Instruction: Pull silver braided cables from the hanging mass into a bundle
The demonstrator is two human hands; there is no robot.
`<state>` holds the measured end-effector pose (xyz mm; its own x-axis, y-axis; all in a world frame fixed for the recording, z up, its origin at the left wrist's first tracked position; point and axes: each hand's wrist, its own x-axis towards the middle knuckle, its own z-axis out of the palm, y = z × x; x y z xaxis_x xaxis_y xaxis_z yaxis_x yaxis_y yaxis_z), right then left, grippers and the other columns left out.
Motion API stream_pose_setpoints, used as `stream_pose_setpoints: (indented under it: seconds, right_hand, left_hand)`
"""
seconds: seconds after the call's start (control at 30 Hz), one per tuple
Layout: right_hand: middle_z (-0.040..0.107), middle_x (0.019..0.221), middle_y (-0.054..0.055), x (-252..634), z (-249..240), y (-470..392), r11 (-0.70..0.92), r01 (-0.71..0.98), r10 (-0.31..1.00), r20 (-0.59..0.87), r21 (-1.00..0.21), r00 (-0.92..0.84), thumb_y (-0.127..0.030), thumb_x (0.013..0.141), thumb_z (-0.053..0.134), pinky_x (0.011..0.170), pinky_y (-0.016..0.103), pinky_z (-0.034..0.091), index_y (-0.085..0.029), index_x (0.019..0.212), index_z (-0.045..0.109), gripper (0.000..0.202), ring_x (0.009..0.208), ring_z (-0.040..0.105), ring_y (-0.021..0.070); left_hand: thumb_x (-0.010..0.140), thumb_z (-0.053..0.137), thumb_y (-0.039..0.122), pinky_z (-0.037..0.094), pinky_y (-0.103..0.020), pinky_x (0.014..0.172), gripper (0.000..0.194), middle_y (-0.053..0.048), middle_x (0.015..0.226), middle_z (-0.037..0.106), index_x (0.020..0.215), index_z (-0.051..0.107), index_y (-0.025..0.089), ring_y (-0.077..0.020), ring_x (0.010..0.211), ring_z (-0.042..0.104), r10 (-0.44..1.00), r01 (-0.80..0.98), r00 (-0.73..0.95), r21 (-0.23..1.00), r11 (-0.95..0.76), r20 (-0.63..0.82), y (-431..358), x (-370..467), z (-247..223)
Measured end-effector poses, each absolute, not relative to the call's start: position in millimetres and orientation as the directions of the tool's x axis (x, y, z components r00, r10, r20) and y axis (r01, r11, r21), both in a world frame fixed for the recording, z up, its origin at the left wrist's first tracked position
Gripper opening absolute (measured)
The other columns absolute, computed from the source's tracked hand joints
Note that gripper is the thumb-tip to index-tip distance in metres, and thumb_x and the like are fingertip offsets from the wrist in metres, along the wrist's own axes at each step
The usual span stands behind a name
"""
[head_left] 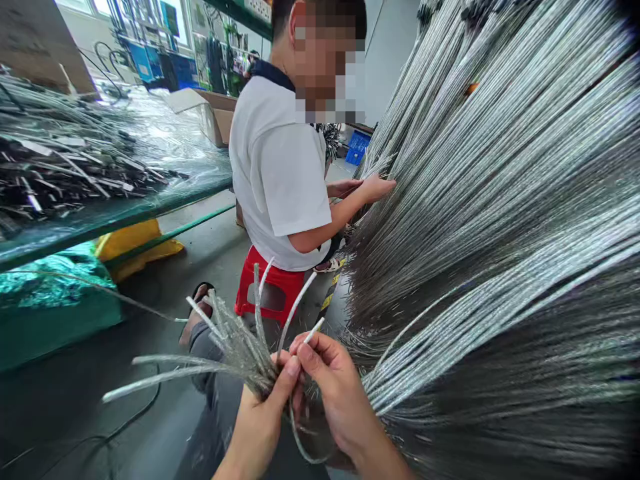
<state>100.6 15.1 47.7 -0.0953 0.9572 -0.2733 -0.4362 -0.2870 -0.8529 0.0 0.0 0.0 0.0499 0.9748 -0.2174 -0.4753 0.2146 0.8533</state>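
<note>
My left hand (265,413) is closed around a bundle of silvery braided cables (245,353), whose loose ends fan out up and to the left. Close beside it, my right hand (333,387) pinches a single cable (314,331) near its whitish end. The thumbs of both hands nearly meet. One thin cable loops down below the fingers. From behind my right hand, a thick hank of long silvery cables (480,327) runs up to the right. Parts of the bundle inside my left fist are hidden.
A co-worker in a white shirt (280,153) sits ahead on a red stool (270,287), handling hanging cables (475,160). At left, a film-covered table (185,157) bears a heap of cables (65,160) and a cardboard box (215,113). Beneath it lies a yellow bag (135,243).
</note>
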Motion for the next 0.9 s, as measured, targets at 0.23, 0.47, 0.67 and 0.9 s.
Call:
stream_pose_setpoints:
  seconds: [0.23, 0.47, 0.67, 0.9]
  right_hand:
    - [0.060, 0.061, -0.005, 87.3, 47.2, 20.2, -0.320, -0.557, 0.908, -0.415, -0.767, 0.050, -0.055, 0.061, 0.083, 0.024, 0.015, 0.033, -0.019, 0.076, 0.055, 0.049, 0.031, 0.042, 0.0048]
    - [0.055, 0.057, -0.007, 83.2, 48.3, 29.0, -0.270, -0.642, 0.894, -0.434, -0.718, 0.110, -0.051, 0.058, 0.086, 0.029, 0.016, 0.031, -0.020, 0.076, 0.057, 0.046, 0.035, 0.046, 0.0068]
    - [0.053, 0.064, -0.005, 86.1, 37.2, 35.0, -0.182, -0.636, 0.906, -0.380, -0.750, 0.188, -0.045, 0.063, 0.086, 0.055, 0.017, 0.045, -0.017, 0.071, 0.063, 0.037, 0.054, 0.052, 0.0061]
    - [0.053, 0.065, -0.005, 88.0, 32.0, 42.2, -0.138, -0.604, 0.916, -0.332, -0.785, 0.223, -0.046, 0.064, 0.084, 0.059, 0.020, 0.042, -0.018, 0.069, 0.067, 0.034, 0.058, 0.046, 0.0074]
  left_hand:
    - [0.077, 0.070, 0.054, 0.035, -0.018, 0.038, 0.042, 0.007, 0.043, 0.045, 0.064, 0.055, 0.018, -0.0075, 0.039, 0.039, 0.966, -0.510, 0.101, 0.822, 0.254, -0.236, 9.8, 13.7, 11.1]
    - [0.068, 0.077, 0.056, 0.032, -0.016, 0.036, 0.045, 0.008, 0.044, 0.044, 0.063, 0.055, 0.017, -0.0058, 0.039, 0.036, 0.964, -0.518, 0.008, 0.824, 0.230, -0.265, 10.6, 18.4, 16.1]
    - [0.070, 0.075, 0.056, 0.032, -0.016, 0.035, 0.045, 0.007, 0.041, 0.044, 0.061, 0.053, 0.017, -0.0057, 0.036, 0.036, 0.959, -0.539, 0.040, 0.802, 0.258, -0.281, 10.5, 19.2, 14.3]
    - [0.076, 0.073, 0.051, 0.032, -0.017, 0.036, 0.042, 0.007, 0.042, 0.045, 0.060, 0.053, 0.017, -0.0061, 0.037, 0.037, 0.963, -0.546, 0.048, 0.800, 0.246, -0.263, 8.8, 17.9, 9.1]
